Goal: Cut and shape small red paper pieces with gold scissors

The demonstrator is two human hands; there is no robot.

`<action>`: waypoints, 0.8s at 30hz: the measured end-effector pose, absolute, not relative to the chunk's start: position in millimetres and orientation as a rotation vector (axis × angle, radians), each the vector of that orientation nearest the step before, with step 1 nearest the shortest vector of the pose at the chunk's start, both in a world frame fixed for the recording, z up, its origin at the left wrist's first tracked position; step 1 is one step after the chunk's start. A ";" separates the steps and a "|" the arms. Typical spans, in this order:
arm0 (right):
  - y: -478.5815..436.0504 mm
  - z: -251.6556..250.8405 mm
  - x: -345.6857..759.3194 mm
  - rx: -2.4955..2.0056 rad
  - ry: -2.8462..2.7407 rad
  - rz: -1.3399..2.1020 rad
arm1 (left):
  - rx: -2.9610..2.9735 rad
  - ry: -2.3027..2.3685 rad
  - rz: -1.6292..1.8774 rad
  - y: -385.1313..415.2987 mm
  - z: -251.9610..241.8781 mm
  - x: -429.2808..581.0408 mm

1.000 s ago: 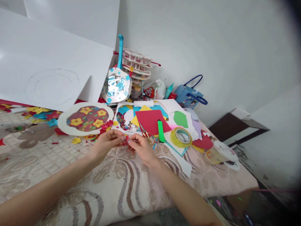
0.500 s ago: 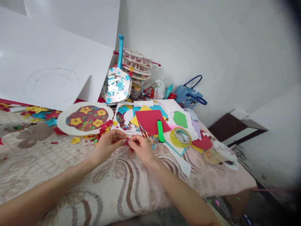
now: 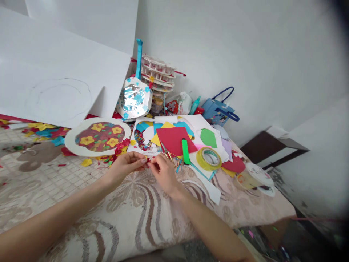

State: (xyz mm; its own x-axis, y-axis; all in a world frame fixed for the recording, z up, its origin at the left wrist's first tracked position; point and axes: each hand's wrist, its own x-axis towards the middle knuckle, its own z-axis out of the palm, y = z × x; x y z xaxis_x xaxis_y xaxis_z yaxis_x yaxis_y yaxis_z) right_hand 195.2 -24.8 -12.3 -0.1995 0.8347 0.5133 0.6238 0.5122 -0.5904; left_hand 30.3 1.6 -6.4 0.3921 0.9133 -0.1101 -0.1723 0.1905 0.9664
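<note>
Over the near part of the tablecloth, my left hand [image 3: 124,166] and my right hand [image 3: 165,174] meet fingertip to fingertip. Both are closed in a pinch on a small red paper piece [image 3: 148,159], mostly covered by the fingers. Just beyond the left hand lie red paper flowers [image 3: 122,146] and a white scalloped frame [image 3: 70,142] with yellow flowers on a reddish panel. Gold-handled scissors [image 3: 170,155] rest beyond my right hand, partly on a red paper sheet [image 3: 174,136]. A green cutter [image 3: 185,152] lies beside them.
A yellow tape roll [image 3: 200,159] and a clear tub [image 3: 247,181] stand to the right. Behind are a blue-handled decorated piece [image 3: 125,98], a tiered white model [image 3: 159,69] and a blue bag [image 3: 215,111]. A large white board [image 3: 54,51] leans at left.
The right fingers have curled and shifted slightly around the red paper piece. The left hand keeps its pinch. The whole view has moved slightly.
</note>
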 end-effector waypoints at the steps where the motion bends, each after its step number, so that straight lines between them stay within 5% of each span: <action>1: -24.7 -12.4 195.6 -1.200 -1.940 0.314 | 1.107 0.851 0.911 1.7 -6.4 30.3; 9: -24.8 -12.0 195.6 -1.178 -1.889 0.466 | 1.101 0.872 0.922 1.5 -4.5 29.1; 18: -14.5 -22.8 192.7 -1.015 -1.073 1.538 | 0.963 0.695 0.914 5.5 -10.3 27.3; 24: -17.4 -19.8 192.9 -1.024 -1.181 1.395 | 1.005 0.719 0.884 6.1 -4.9 25.6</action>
State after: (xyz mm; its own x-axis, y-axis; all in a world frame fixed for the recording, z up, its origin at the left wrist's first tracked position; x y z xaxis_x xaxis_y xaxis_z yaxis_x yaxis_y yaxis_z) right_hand 192.9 -17.4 -19.8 -0.1418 0.9899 -0.0004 -0.1626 -0.0237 -0.9864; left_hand 25.6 6.1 -4.9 0.4664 0.8781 -0.1070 -0.2845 0.2635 0.9217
